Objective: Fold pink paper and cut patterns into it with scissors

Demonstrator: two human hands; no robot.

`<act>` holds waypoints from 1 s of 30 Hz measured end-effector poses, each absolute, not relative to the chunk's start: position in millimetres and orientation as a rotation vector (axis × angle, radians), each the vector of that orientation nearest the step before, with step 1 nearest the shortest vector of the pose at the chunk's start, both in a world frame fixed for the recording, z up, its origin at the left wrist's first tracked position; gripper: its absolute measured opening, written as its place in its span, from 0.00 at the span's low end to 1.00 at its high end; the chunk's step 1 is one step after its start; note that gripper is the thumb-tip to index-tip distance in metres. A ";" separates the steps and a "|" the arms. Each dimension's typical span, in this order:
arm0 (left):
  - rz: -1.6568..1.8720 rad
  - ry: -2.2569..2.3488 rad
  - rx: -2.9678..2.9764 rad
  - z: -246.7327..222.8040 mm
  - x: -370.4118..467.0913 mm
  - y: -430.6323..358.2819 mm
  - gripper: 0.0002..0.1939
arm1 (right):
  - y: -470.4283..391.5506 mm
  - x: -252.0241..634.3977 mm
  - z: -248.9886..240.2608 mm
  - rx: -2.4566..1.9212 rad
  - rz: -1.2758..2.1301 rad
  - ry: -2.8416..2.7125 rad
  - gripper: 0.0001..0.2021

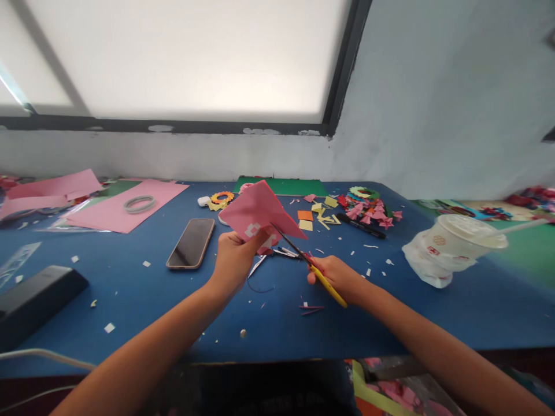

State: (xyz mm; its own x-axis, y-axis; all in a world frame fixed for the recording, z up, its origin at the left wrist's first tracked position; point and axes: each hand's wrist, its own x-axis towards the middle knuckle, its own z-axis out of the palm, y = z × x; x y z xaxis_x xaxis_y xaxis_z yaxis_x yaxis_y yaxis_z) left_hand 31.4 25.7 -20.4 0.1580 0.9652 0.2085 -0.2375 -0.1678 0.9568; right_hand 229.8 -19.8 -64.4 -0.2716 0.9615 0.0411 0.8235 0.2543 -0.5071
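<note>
Near the middle, my left hand pinches a pink sheet of paper with a white pattern near its lower part. My right hand is closed on yellow-handled scissors, whose dark blades point up and left and meet the right part of the pink paper. Both are held above the blue table. Below the paper lie a white-and-dark tool and a thin dark strand, partly hidden by the paper and my left hand.
A phone lies left of my left hand. Farther left are pink sheets, a tape roll and a black box. Rightward are yellow squares, a black marker, pink paper pieces and a lidded cup.
</note>
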 end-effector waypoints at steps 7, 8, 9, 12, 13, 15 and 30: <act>1.303 0.790 1.258 -21.7 31.3 25.8 0.09 | -19.9 231.7 -65.4 -1.596 0.594 -2.196 0.15; 1.306 0.789 1.260 -21.8 31.3 25.9 0.10 | -19.7 232.0 -65.9 -1.591 0.594 -2.194 0.15; 1.307 0.789 1.261 -21.9 31.2 25.8 0.10 | -19.6 232.2 -66.5 -1.586 0.591 -2.193 0.15; 1.308 0.795 1.264 -21.6 31.3 25.7 0.10 | -19.0 232.0 -68.0 -1.559 0.580 -2.198 0.16; 1.307 0.801 1.263 -21.4 31.3 25.6 0.10 | -18.9 231.7 -68.2 -1.554 0.571 -2.202 0.16; 1.305 0.813 1.255 -20.9 31.5 25.5 0.10 | -19.1 230.9 -67.9 -1.554 0.552 -2.209 0.16; 1.271 0.819 1.250 -18.8 31.4 25.1 0.08 | -18.7 229.2 -70.8 -1.572 0.513 -2.184 0.18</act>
